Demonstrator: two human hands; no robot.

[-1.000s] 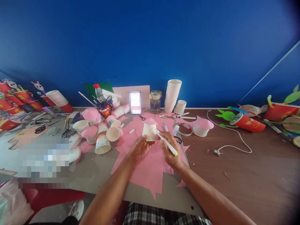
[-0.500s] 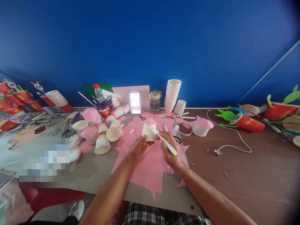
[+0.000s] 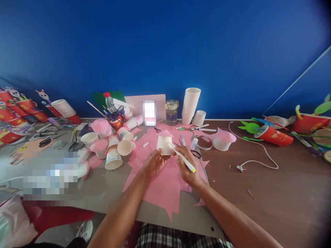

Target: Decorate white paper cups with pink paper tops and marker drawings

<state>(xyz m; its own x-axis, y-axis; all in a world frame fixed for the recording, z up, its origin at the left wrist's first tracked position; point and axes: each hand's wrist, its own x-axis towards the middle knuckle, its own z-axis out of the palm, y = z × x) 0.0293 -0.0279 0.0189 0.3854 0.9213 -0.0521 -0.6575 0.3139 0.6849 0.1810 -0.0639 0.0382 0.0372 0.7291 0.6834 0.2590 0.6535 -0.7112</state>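
Gripping from below, the left hand (image 3: 154, 162) wraps its fingers round a small white paper cup (image 3: 164, 145), held upside down with a pink paper piece (image 3: 165, 133) on its top. The right hand (image 3: 188, 164) pinches a white marker (image 3: 182, 157) between thumb and fingers, pen-fashion.

Since a second ago, very little has shifted: both hands sit in nearly the same spot, and only the marker tip has crept a touch further onto the cup's side wall. That reads as fine drawing or marking work in progress on the cup's face, not a change of tool.

The cup is held just above the sheet of pink paper (image 3: 165, 187) that lies on the grey mat (image 3: 103, 196), towards the worktop's near edge and about midway along it. Its long axis runs near upright, its closed base uppermost. The marker's long axis runs on a slant, its tip pointing up-left to the cup, its yellow end down-right towards the person.
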